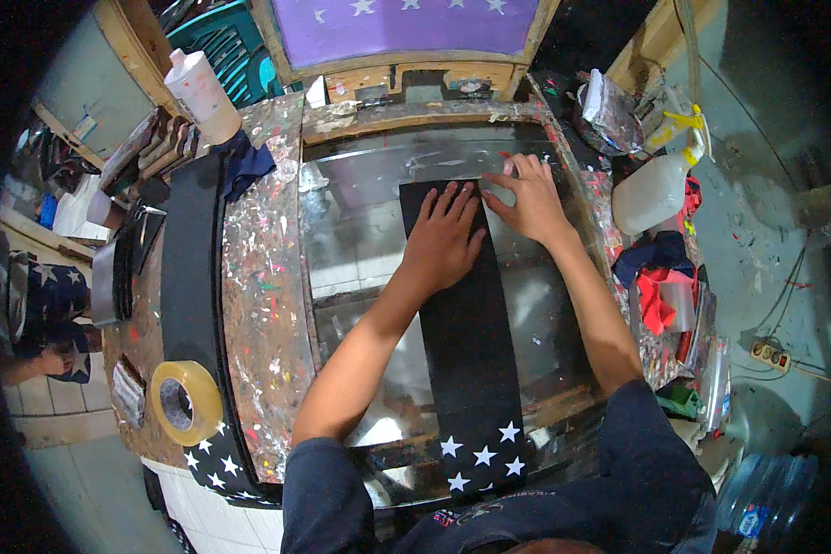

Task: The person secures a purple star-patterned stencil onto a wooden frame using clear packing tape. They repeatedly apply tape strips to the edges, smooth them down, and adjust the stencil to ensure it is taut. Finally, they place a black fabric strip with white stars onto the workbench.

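Observation:
A long black cloth strip [466, 332] with white stars at its near end lies lengthwise on a glass panel [351, 222]. My left hand [445, 242] rests flat on the strip near its far end, fingers stretched out. Beside the strip's far right corner is my right hand [533, 200], its fingers spread and slightly bent over the glass; whether the fingertips touch the cloth edge is hard to tell. To the left, a stack of similar black strips [192, 268] with stars carries a roll of clear tape [185, 403].
A purple screen frame with stars [406, 32] stands beyond the glass. At the back left is a white bottle [203, 97]; on the right are a spray bottle [654, 192] and red cloth [654, 303]. A power strip [770, 355] hangs by the right wall.

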Motion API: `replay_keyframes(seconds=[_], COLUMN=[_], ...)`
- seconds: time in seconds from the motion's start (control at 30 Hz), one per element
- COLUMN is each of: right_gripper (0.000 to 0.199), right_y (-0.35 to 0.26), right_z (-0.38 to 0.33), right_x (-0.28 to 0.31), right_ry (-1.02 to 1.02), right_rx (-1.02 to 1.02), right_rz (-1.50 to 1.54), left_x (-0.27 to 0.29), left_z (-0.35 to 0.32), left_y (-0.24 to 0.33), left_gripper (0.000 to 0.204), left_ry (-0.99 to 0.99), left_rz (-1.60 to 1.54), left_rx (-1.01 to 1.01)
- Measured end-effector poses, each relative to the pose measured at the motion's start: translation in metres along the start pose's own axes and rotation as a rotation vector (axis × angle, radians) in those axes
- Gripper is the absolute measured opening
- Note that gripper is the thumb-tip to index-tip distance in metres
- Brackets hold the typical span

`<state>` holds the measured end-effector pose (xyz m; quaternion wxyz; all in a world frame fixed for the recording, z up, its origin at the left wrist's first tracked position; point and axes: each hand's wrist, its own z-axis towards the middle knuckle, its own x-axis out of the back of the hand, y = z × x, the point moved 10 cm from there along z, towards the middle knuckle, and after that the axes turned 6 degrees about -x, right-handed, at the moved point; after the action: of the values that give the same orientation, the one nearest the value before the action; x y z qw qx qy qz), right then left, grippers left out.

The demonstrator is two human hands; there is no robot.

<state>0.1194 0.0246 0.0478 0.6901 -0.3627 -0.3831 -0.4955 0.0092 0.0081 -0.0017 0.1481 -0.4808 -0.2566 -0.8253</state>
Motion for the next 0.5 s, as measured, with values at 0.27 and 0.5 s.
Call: replay_keyframes(seconds=[0.27, 0.5], right_gripper=[0.029, 0.029], right_y=[0.005, 0.003], right_z=[-0.007, -0.01], right_x=[-0.014, -0.013], right_ry=[-0.047, -0.017], right_rx=[-0.065, -0.085], right_rz=[0.061, 0.104], left_x=[-0.002, -0.001], left_z=[0.0, -0.001], left_y=[0.0, 0.0], left_gripper=[0.057, 0.057], left_ry=[-0.012, -0.009], left_rz=[0.033, 0.018], left_rx=[-0.002, -0.006])
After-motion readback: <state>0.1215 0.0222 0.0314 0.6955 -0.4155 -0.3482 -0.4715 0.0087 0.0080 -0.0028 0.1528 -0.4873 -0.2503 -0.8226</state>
